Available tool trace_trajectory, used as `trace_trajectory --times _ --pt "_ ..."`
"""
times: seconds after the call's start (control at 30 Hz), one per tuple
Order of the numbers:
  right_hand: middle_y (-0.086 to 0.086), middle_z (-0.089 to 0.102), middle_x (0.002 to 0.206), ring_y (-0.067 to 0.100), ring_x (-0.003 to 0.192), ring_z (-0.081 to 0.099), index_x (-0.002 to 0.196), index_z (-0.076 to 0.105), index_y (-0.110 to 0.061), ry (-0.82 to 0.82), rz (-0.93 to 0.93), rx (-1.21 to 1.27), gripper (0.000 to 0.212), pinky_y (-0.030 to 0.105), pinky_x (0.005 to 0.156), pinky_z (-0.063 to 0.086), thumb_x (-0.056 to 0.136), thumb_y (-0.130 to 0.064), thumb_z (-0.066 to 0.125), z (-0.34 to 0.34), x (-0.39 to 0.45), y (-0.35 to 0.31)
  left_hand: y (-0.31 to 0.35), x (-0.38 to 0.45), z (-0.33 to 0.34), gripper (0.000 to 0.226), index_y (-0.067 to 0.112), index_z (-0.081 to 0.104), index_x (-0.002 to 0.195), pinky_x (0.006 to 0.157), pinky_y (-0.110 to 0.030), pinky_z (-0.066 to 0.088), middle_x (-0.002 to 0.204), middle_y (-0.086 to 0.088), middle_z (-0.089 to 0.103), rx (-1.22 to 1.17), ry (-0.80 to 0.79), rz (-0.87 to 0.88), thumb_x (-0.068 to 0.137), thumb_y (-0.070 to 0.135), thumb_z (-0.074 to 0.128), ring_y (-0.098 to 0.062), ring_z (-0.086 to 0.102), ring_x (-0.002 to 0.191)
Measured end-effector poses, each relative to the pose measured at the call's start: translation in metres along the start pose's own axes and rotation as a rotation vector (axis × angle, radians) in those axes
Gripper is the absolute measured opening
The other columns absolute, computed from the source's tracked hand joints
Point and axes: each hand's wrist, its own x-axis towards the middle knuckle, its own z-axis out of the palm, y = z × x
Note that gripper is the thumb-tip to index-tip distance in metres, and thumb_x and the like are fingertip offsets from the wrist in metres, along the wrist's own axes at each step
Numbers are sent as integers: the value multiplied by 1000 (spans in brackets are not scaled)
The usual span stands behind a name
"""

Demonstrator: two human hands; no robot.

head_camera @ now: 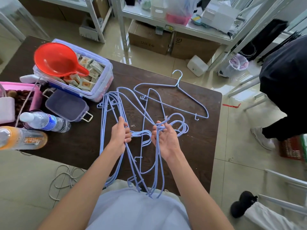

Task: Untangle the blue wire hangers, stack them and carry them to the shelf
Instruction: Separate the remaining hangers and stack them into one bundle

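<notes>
Dark table [191, 138], both grips closed on hangers [146, 113]

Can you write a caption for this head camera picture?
Both hands, left and right, grip tangled blue hangers over a table.

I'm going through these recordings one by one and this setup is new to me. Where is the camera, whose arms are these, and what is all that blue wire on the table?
There is no machine here. The single picture comes from a wide-angle camera worn on a person's head, looking down at their own bare arms.

The blue wire is a tangle of clothes hangers on a dark table. The left hand is closed around one bunch of them. The right hand is palm up, with its fingers hooked into the hanger hooks. One single hanger lies flat on the table beyond the hands.

To the left stand a clear box of small packets with a red scoop on top, a smaller empty tub, and two bottles. Metal shelves stand behind the table. Another person's legs show at the right edge.
</notes>
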Motion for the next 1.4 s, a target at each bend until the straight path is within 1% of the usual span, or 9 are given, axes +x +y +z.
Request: trace_trajectory --times 0.13,0.23,0.37,0.5,0.63,0.83,0.97,1.13,1.4 --pt "18 74 116 20 80 72 120 65 -13 76 48 -317 36 36 82 60 103 -43 54 -8 -6 8 -4 -5 -5 26 19 47 95 37 -20 28 61 4 37 126 -23 100 104 42 55 -6 31 43" --pt "11 82 89 25 79 80 106 69 -11 318 48 -593 61 35 69 62 93 -70 58 -1 0 5 -18 -24 -3 16 26 49 106 44 -22 42 77 -1 48 323 -81 246 102 36 60 -7 43 53" --pt "12 79 72 27 69 80 87 65 -4 413 18 -463 47 33 64 60 108 -40 44 2 10 -1 -42 -49 -3 26 36 47 114 58 -22 56 73 1 62 381 -172 403 101 18 61 -11 61 55" --pt "15 82 85 28 77 81 107 72 -1 425 -6 -392 43 37 75 65 109 -26 38 11 19 0 -63 -56 -4 13 21 55 116 64 -29 62 78 -8 75 360 -100 226 104 18 59 -20 76 67" --pt "20 78 106 30 86 78 122 65 -5 368 -1 -307 31 39 90 61 107 -20 42 19 26 8 -56 -40 -15 12 13 62 110 59 -36 66 75 -9 77 580 44 319 103 6 55 -19 77 63" --pt "14 78 98 26 87 77 102 76 -9 408 90 -547 40 38 78 64 108 -34 46 25 42 29 -12 -4 -50 4 21 61 101 71 -44 65 76 2 75 1161 160 544 100 19 59 -14 74 66" --pt "13 76 101 26 92 73 92 78 -11 451 56 -691 51 41 83 65 108 -43 42 37 51 65 4 14 -78 12 16 60 106 80 -47 60 95 -13 75 1386 217 548 101 27 57 -34 73 88" --pt "17 79 97 30 86 77 102 76 -3 463 109 -628 47 36 59 62 104 -40 47 53 68 100 12 39 -112 22 8 58 113 76 -45 51 106 -22 71 1545 208 538 101 27 58 -46 68 98" --pt "22 74 95 35 83 75 89 69 1 557 118 -631 58 51 83 65 108 -45 38 71 88 129 17 75 -133 24 11 52 115 79 -46 53 112 -21 71 1649 113 465 105 32 53 -44 68 103"
